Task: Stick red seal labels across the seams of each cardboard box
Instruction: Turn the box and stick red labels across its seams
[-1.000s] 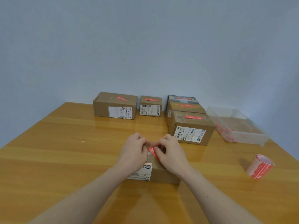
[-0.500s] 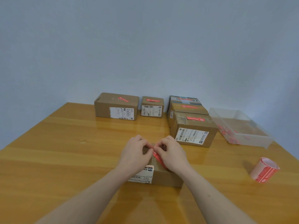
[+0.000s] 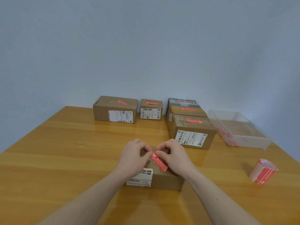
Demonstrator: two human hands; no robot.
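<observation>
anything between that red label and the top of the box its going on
Nothing visible. Both the left hand and right hand hold the red label right over the near box, its lower end seemingly already on the top.

Glossy wooden table [image 3: 65, 151], against a pale wall. On it: near box [image 3: 164, 181] front centre; long box [image 3: 115, 109] and small box [image 3: 151, 109] at the far edge; three boxes [image 3: 193, 132] in a row right of them; clear tray [image 3: 240, 132] far right; label roll [image 3: 263, 172] on its side, near right.
</observation>
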